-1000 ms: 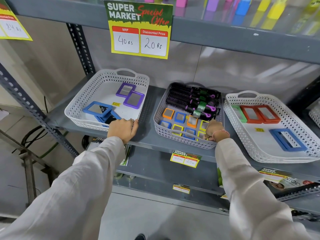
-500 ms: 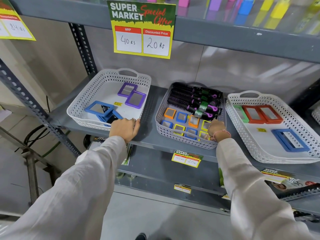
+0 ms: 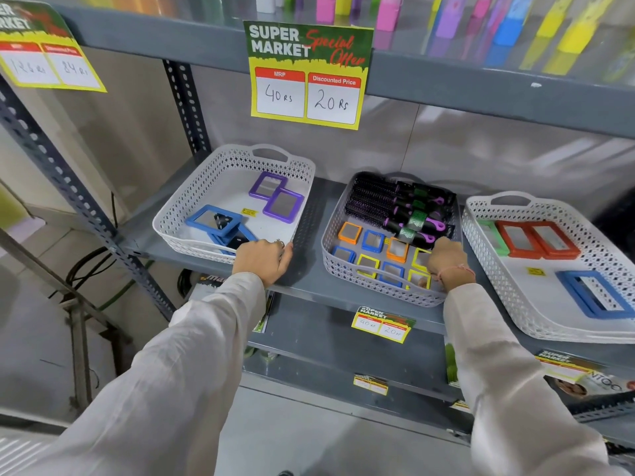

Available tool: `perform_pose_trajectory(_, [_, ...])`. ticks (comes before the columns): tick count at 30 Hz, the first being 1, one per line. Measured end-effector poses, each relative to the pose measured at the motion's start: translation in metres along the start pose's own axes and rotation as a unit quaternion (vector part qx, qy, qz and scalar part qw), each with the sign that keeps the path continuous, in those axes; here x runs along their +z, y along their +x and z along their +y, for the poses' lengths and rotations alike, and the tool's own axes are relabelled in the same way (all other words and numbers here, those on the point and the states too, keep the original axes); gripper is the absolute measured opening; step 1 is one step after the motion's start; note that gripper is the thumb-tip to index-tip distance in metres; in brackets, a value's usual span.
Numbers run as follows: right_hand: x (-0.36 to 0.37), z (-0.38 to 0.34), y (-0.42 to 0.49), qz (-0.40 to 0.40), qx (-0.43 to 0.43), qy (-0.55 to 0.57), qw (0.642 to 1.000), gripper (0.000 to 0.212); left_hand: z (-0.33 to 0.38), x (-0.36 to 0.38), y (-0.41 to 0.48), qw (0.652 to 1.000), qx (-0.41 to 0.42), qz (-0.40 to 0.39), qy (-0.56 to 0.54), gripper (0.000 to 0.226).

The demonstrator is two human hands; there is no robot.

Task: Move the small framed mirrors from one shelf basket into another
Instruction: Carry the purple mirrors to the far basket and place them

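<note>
Reaching into the middle basket [image 3: 360,286], the right hand [image 3: 446,262] sits over the small framed mirrors [image 3: 372,240], which lie close-packed in its front half: orange, blue, yellow. Its fingers are hidden, so the grip cannot be told. The left hand [image 3: 263,261] curls over the front rim of the left basket [image 3: 192,207]. Likely risks: lifting one mirror drags a neighbour, the wrist knocks the hairbrushes [image 3: 395,204] just behind, or a slip onto the metal shelf [image 3: 309,290] cracks glass. The sign [image 3: 309,73] reads "SUPER MARKET Special Offer", MRP 40 Rs, Discounted Price 20 Rs. The shelf tag [image 3: 381,326] seems to repeat 40 and 20.
</note>
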State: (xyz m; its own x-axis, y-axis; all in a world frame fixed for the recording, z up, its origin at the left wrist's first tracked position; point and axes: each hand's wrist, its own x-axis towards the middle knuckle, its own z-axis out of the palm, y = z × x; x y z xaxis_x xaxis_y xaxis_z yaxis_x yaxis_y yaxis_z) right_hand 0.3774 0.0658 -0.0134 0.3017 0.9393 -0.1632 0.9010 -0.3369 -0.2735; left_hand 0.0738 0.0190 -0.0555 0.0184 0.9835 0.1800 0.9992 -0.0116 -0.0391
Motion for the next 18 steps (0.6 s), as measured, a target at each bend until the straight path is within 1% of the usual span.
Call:
perform_pose_trajectory(3, [-0.007, -0.014, 0.008, 0.011, -0.013, -0.019, 1.0, 0.033, 0.0, -0.001, 0.0, 1.0, -0.002, -0.003, 0.002, 0.051])
perform_pose_trajectory(6, [-0.014, -0.038, 0.016, 0.012, -0.046, 0.015, 0.999, 0.032, 0.0, -0.004, 0.0, 1.0, 0.0, -0.006, 0.009, 0.052])
perform_pose_trajectory(8, [-0.017, -0.06, 0.021, -0.001, -0.071, 0.036, 0.997, 0.025, 0.0, -0.005, 0.0, 1.0, 0.004, -0.011, 0.014, 0.053])
perform_pose_trajectory(10, [-0.017, -0.084, 0.025, -0.012, -0.086, 0.062, 0.994, 0.013, 0.0, -0.005, 0.0, 1.0, 0.004, -0.016, 0.015, 0.053])
perform_pose_trajectory(13, [-0.008, -0.121, 0.035, -0.034, -0.121, 0.085, 0.988, 0.019, -0.001, -0.005, 0.0, 1.0, 0.007, -0.027, 0.013, 0.053])
perform_pose_trajectory(18, [0.01, -0.175, 0.041, -0.063, -0.191, 0.115, 0.973, 0.017, -0.001, -0.004, 0.004, 1.0, 0.013, -0.025, 0.013, 0.051])
